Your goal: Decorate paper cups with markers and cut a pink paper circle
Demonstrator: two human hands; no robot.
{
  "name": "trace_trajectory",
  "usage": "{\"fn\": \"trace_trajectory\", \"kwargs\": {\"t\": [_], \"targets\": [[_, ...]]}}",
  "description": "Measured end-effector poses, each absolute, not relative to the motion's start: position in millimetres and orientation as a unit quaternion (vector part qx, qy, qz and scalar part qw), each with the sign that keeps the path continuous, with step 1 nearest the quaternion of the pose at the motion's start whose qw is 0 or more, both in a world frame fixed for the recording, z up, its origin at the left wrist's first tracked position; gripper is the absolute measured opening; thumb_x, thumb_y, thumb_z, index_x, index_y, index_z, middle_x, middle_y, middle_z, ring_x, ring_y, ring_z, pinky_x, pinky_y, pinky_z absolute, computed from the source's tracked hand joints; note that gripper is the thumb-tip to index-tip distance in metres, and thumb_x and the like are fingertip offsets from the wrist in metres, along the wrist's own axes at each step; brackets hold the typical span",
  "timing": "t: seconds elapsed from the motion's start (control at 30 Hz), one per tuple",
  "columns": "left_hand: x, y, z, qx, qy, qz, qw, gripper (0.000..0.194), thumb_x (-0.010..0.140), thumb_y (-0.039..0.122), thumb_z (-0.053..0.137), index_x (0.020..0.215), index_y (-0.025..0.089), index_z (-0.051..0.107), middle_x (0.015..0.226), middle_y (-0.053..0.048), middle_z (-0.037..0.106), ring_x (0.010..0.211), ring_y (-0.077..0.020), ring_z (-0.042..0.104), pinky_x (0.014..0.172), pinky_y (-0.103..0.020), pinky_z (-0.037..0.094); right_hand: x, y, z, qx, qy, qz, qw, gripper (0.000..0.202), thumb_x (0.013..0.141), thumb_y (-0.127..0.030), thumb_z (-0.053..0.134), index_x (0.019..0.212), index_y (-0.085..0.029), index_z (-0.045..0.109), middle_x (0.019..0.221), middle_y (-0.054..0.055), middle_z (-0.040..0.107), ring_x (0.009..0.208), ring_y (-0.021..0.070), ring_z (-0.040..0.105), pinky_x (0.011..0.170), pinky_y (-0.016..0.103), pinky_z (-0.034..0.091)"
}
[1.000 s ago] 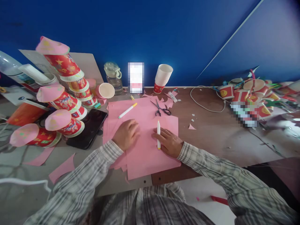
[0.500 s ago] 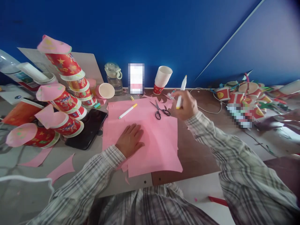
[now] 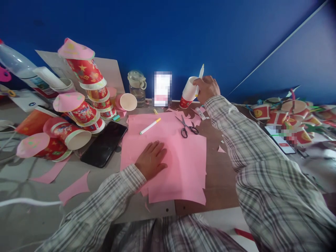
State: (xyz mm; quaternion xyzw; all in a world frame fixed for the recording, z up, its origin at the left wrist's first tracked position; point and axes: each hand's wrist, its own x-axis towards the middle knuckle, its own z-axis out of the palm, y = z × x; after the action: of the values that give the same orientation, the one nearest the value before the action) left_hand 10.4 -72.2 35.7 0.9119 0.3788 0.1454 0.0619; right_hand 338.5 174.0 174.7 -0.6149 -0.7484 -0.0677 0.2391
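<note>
My left hand (image 3: 151, 160) lies flat with its fingers out on the pink paper (image 3: 181, 168). My right hand (image 3: 208, 87) is closed around a white marker (image 3: 201, 72), which points up with its pale tip. That hand is at the stack of paper cups (image 3: 188, 91); its fingertips are at the rim, and I cannot tell whether they touch it. Black-handled scissors (image 3: 186, 127) rest on the paper's far right part. Another white marker (image 3: 149, 126) with a yellow end lies to their left. A small glue stick (image 3: 200, 113) lies below my right hand.
Red cups with pink cone tops (image 3: 84, 71) stand stacked at the left, beside a black phone (image 3: 104, 144). A clear jug (image 3: 137, 89) and a lit screen (image 3: 162, 89) stand by the blue wall. Several cup crafts (image 3: 286, 112) and a phone (image 3: 279, 139) are at the right.
My right hand has moved away from me, up to the stack of cups, with the marker still in it. My left hand stays on the paper. The view has shifted slightly.
</note>
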Motion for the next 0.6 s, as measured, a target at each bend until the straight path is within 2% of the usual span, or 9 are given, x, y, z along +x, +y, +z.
{"fn": "trace_trajectory", "kwargs": {"t": [0.1, 0.17, 0.3, 0.47, 0.6], "targets": [[9, -72, 33, 0.913, 0.375, 0.147, 0.060, 0.062, 0.107, 0.057, 0.073, 0.157, 0.020, 0.072, 0.168, -0.023, 0.069, 0.162, -0.0430, 0.062, 0.132, -0.063, 0.052, 339, 180, 173, -0.612, -0.750, -0.059, 0.244, 0.017, 0.116, -0.016, 0.058, 0.111, -0.011, 0.073, 0.125, 0.018, 0.082, 0.131, 0.0235, 0.065, 0.114, 0.047, 0.048], [9, -72, 32, 0.914, 0.372, 0.150, 0.062, 0.064, 0.107, 0.058, 0.073, 0.158, 0.020, 0.071, 0.168, -0.023, 0.069, 0.162, -0.0437, 0.062, 0.132, -0.064, 0.053, 339, 182, 171, -0.600, -0.754, -0.060, 0.261, 0.019, 0.116, -0.012, 0.055, 0.108, -0.009, 0.072, 0.123, 0.018, 0.083, 0.130, 0.0217, 0.064, 0.113, 0.046, 0.046], [8, -72, 30, 0.912, 0.374, 0.154, 0.067, 0.062, 0.106, 0.058, 0.073, 0.158, 0.023, 0.072, 0.169, -0.022, 0.069, 0.163, -0.0436, 0.062, 0.132, -0.066, 0.053, 340, 184, 173, -0.586, -0.754, -0.071, 0.290, 0.008, 0.108, -0.002, 0.064, 0.111, -0.004, 0.071, 0.127, 0.021, 0.083, 0.129, 0.0202, 0.063, 0.112, 0.044, 0.044], [8, -72, 31, 0.912, 0.374, 0.154, 0.073, 0.063, 0.106, 0.059, 0.073, 0.158, 0.023, 0.072, 0.169, -0.022, 0.069, 0.163, -0.0443, 0.062, 0.133, -0.067, 0.052, 349, 187, 190, -0.611, -0.737, -0.037, 0.286, 0.022, 0.100, 0.001, 0.068, 0.122, -0.002, 0.072, 0.131, 0.022, 0.081, 0.121, 0.0176, 0.066, 0.104, 0.039, 0.050], [9, -72, 33, 0.914, 0.373, 0.148, 0.066, 0.064, 0.107, 0.059, 0.071, 0.158, 0.020, 0.072, 0.168, -0.023, 0.069, 0.161, -0.0453, 0.063, 0.133, -0.067, 0.052, 350, 175, 221, -0.595, -0.702, -0.073, 0.385, 0.039, 0.093, 0.011, 0.064, 0.126, -0.009, 0.070, 0.131, 0.019, 0.079, 0.124, 0.0206, 0.067, 0.107, 0.038, 0.055]]}}
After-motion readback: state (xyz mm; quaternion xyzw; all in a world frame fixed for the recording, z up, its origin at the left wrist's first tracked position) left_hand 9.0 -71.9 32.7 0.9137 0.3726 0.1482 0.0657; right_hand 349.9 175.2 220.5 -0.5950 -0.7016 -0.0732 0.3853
